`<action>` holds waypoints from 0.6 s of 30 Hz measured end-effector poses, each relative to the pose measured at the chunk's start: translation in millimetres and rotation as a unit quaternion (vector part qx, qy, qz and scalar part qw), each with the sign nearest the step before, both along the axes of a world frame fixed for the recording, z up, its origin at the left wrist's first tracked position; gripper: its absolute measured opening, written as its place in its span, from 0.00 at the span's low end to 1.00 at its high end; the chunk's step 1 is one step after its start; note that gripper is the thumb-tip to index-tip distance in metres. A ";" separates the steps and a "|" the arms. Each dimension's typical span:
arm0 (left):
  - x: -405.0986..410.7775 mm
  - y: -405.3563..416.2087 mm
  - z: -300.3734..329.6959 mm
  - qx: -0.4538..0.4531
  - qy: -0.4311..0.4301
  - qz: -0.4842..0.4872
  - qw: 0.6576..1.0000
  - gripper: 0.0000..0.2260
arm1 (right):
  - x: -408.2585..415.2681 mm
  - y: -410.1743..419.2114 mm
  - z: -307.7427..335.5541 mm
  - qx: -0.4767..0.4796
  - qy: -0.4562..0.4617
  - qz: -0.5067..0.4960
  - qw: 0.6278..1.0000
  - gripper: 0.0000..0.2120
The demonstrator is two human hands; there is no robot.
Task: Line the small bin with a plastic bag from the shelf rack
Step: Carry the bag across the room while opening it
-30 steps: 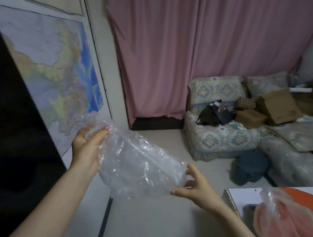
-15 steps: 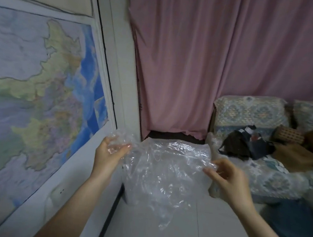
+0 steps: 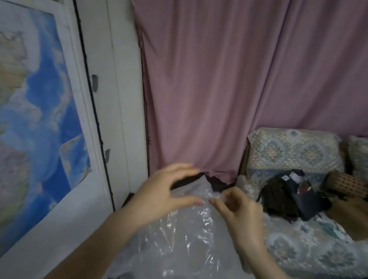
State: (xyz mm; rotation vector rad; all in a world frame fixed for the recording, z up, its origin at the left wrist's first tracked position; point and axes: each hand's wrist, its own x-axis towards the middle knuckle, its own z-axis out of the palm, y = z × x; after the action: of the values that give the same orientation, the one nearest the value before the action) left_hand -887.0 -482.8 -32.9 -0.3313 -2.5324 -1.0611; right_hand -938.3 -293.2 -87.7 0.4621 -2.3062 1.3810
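Note:
A clear, crinkled plastic bag [image 3: 182, 246] hangs in front of me, low in the middle of the view. My left hand [image 3: 162, 195] holds its top edge with the thumb against the film and the other fingers arched above. My right hand [image 3: 237, 210] pinches the same top edge just to the right, fingertips almost meeting those of the left hand. The bag falls down between my forearms. No bin and no shelf rack are in view.
A wall map [image 3: 24, 125] in a white frame fills the left. A pink curtain [image 3: 239, 77] hangs straight ahead. A patterned sofa [image 3: 303, 238] at the right carries a dark bag [image 3: 296, 198] and brown cushions [image 3: 346, 184]. Pale floor lies below.
My hands have come together at the top of the bag, from about a bag's width apart. The view has moved closer to the curtain and the sofa.

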 end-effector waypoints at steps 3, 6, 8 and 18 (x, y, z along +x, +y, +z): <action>-65.2 6.2 3.9 -0.066 -0.012 -0.016 0.998 0.30 | -50.1 -21.8 12.7 0.006 0.011 0.047 0.999 0.09; -116.4 -4.1 0.4 -0.056 -0.001 0.029 0.998 0.18 | -95.8 -35.5 18.2 -0.047 0.012 0.066 0.997 0.16; -147.4 -17.0 -2.4 -0.004 0.005 0.053 0.999 0.11 | -126.2 -43.5 16.9 -0.077 -0.009 0.089 0.993 0.21; -281.2 -84.4 -8.9 0.187 0.042 0.275 0.942 0.15 | -297.3 -90.7 7.7 -0.049 -0.039 0.177 0.982 0.10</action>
State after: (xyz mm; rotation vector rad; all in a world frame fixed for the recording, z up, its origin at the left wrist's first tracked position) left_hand -1168.2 -567.2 -41.9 0.4049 -2.0879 -1.2158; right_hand -1235.6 -384.0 -80.0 0.8318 -2.2821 1.6938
